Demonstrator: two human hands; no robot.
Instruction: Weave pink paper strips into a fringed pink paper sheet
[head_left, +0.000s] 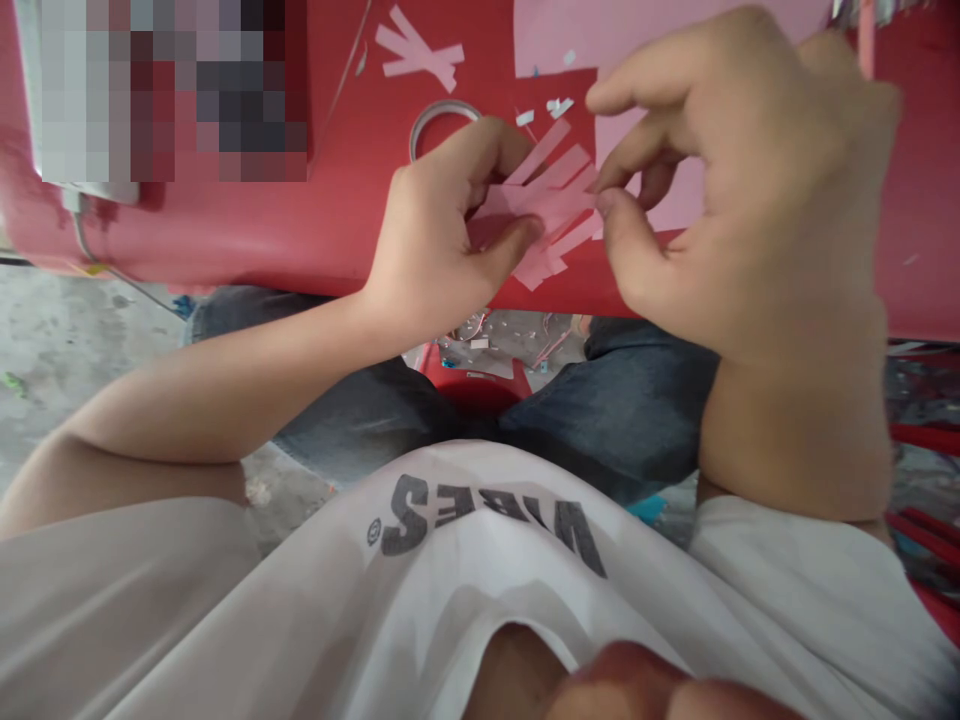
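The pink paper piece (559, 205) is pale and flat, cut into narrow, straight-edged strips that fan out from a solid middle, some overlapping and pointing toward the right hand (765, 200). It is above the near edge of the red surface (262, 235), gripped between the thumb and fingers of the left hand (431, 250). The right hand pinches the end of one strip, its index finger raised and apart from the paper.
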